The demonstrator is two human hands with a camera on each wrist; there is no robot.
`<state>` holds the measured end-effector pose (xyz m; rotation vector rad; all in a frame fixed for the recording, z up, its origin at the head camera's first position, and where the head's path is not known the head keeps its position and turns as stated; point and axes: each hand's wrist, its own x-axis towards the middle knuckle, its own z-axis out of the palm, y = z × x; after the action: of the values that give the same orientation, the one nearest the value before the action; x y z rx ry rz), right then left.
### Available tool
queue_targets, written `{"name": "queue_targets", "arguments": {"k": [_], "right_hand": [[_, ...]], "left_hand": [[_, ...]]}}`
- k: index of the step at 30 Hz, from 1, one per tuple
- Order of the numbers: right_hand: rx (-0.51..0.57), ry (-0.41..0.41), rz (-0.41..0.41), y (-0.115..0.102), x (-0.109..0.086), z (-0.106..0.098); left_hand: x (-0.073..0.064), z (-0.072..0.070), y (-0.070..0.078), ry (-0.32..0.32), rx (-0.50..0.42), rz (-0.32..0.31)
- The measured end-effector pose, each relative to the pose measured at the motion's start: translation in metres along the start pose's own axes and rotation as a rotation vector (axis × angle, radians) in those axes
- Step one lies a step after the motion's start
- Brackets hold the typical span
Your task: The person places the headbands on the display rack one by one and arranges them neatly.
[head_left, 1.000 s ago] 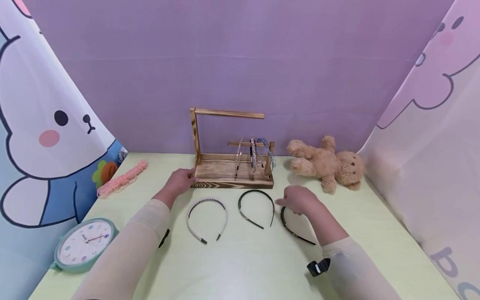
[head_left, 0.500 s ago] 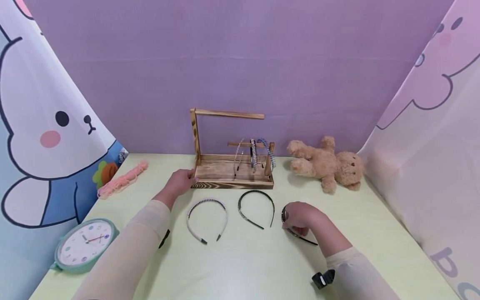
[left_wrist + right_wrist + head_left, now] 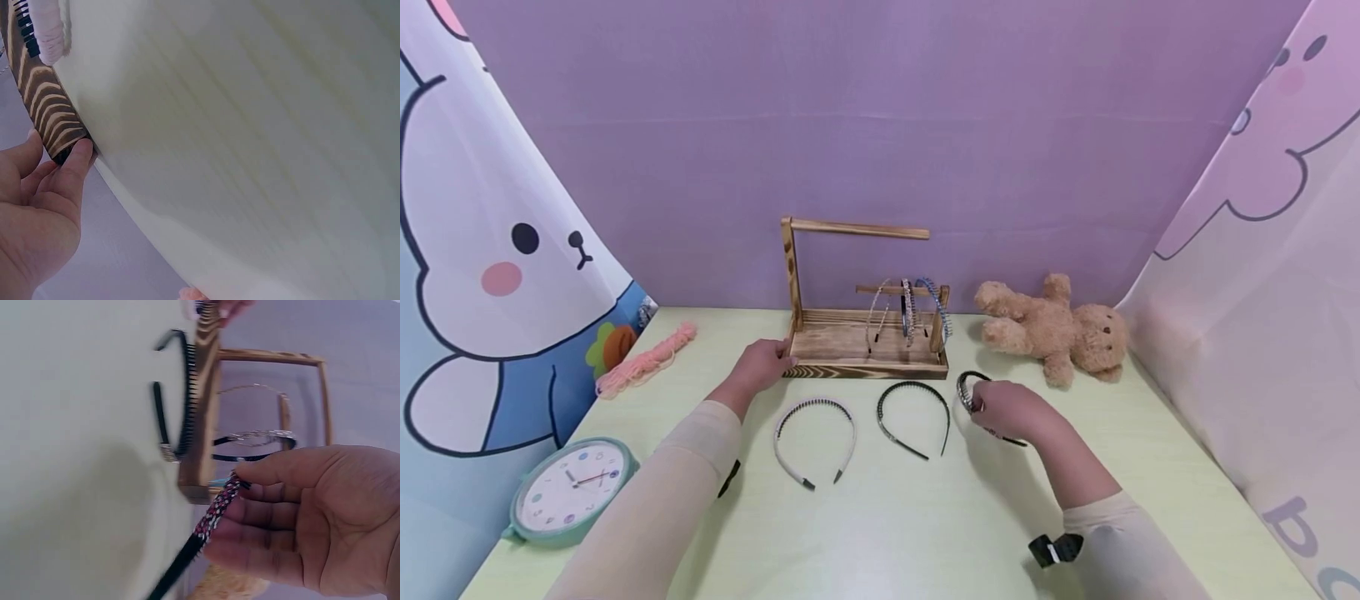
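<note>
My left hand (image 3: 762, 364) pinches the front left corner of a two-bar wooden rack (image 3: 865, 371); in the left wrist view the thumb and fingers (image 3: 76, 161) lie on either side of its dark-grained end. On the rack's lower bar hang a thin pale headband, a jewelled dark one and a blue one (image 3: 934, 293). Right of the rack, my right hand (image 3: 1015, 410) grips a black headband (image 3: 215, 511) set with red and silver beads, its bare black end sticking out below the fingers. A pale headband (image 3: 776, 440) and a black headband (image 3: 912, 385) lie in front of the rack.
A brown teddy bear (image 3: 1052, 327) lies behind my right hand. Pink yarn (image 3: 647, 360) and a green-rimmed clock (image 3: 576, 483) are on the table's left side. A purple cloth (image 3: 865, 125) hangs close behind the rack.
My right hand came down onto the rightmost black headband, took hold of it and lifted it, shifting slightly toward the rack. The thin pale headband swung slightly on its bar. The left hand stayed put.
</note>
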<state>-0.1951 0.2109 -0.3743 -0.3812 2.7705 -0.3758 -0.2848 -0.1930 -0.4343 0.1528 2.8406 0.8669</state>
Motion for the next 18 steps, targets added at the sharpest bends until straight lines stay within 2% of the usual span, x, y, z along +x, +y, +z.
{"name": "queue_targets", "arguments": {"k": [3,10,18], "right_hand": [[0.032,0.067,-0.036,-0.001,-0.001,-0.013],[0.152,0.159,-0.035,-0.001,-0.006,-0.045],[0.296,0.347,-0.05,-0.001,0.003,-0.075]], "left_hand": [[0.0,0.001,0.0,0.001,-0.002,-0.002],[0.0,0.002,-0.001,-0.001,0.011,0.001],[0.001,0.001,-0.002,0.006,0.008,0.0]]}}
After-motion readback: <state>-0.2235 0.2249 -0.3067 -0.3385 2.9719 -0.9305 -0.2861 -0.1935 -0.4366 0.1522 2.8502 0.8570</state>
